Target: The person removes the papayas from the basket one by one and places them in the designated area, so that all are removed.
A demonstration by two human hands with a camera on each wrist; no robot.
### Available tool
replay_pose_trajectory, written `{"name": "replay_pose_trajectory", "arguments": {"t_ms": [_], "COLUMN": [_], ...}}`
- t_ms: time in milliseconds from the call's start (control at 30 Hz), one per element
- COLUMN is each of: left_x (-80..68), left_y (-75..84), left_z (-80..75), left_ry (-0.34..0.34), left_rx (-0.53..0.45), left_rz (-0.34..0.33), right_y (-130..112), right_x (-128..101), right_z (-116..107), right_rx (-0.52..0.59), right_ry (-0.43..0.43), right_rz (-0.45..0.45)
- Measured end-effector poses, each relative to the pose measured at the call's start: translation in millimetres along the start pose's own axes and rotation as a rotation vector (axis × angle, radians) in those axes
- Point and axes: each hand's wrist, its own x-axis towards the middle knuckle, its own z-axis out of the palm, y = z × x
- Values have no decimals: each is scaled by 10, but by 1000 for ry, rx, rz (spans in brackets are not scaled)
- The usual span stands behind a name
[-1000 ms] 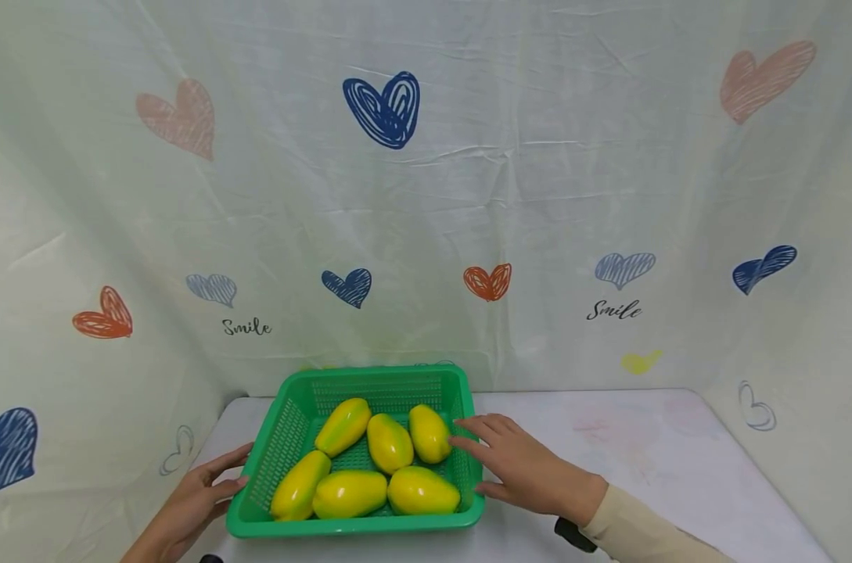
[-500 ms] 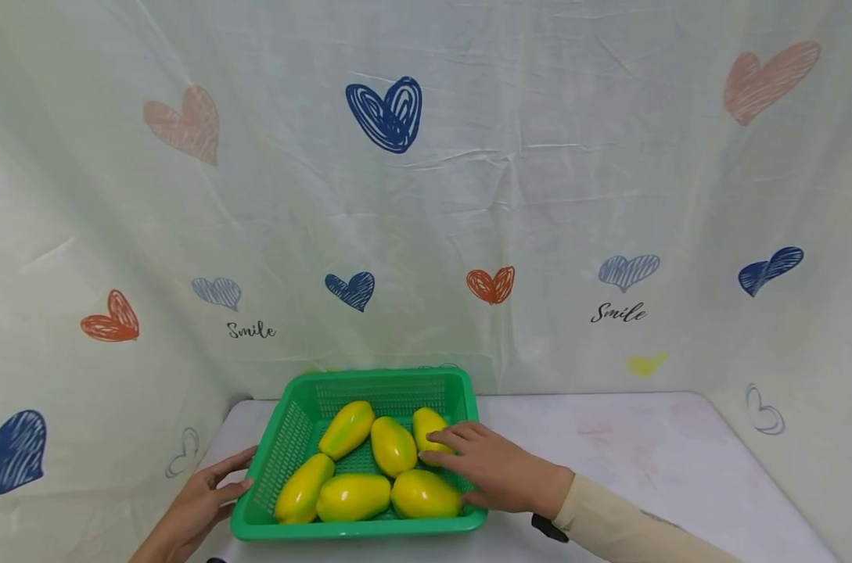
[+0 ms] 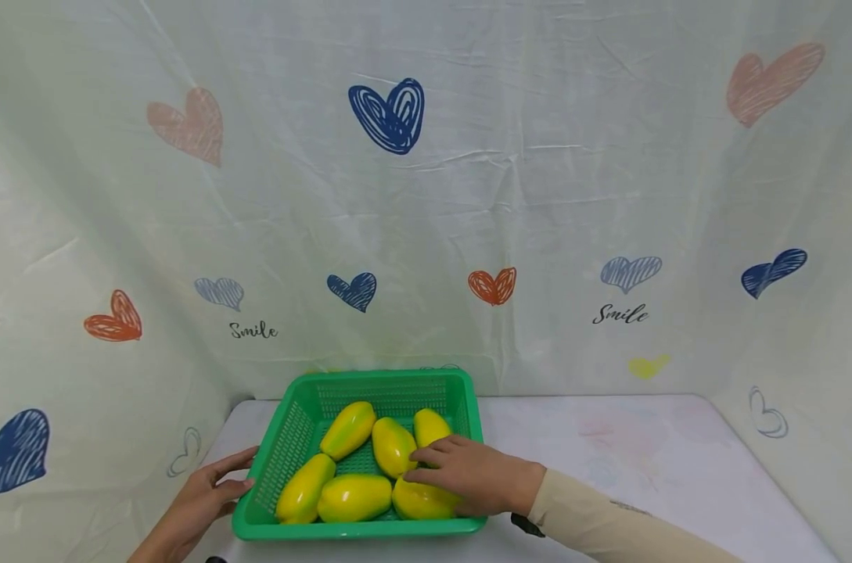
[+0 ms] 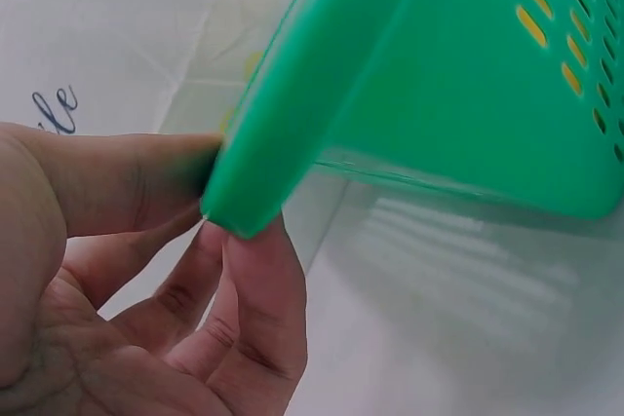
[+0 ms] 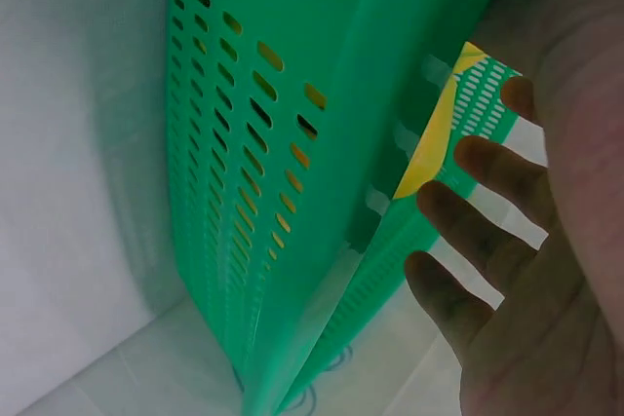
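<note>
A green plastic basket (image 3: 355,531) holds several glossy yellow papayas (image 3: 355,497) with faint green streaks. My left hand (image 3: 199,497) is at the basket's left rim. In the left wrist view that hand pinches the rim (image 4: 283,114) between thumb and fingers. My right hand (image 3: 476,474) reaches over the right wall, its fingers extended above the front right papaya (image 3: 420,502). It partly hides that papaya and the one behind it (image 3: 431,424). In the right wrist view the fingers are spread and apart; whether they touch the fruit cannot be told.
The basket stands on a white table (image 3: 644,469), left of its middle. A pale curtain (image 3: 426,203) printed with hearts and "Smile" closes off the back and sides. A small dark object (image 3: 216,559) shows at the bottom edge near the left hand.
My right hand has moved left and slightly down, from beside the right rim to over the front right papaya. The left hand stays at the rim. The head view has shifted slightly.
</note>
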Motion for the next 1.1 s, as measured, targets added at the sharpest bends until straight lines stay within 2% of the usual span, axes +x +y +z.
{"name": "replay_pose_trajectory", "arguments": {"t_ms": [400,633,900,1100], "left_x": [-24,-20,-15,-27], "left_y": [-14,1,0,-3], "left_z": [22,29,38,31], "left_ry": [11,19,19,21], "left_rx": [-5,-5,-14,-18], "left_rz": [-11,-24,-21,-21], "right_y": [-22,-34,-43,-34], "right_x": [82,150,212,259], "right_z": [-6,42,77,92], "right_rx": [8,-50,-134,-127], "right_ry": [-74,-123,-110,-113], "right_rz": [-36,-53,-62,-42]}}
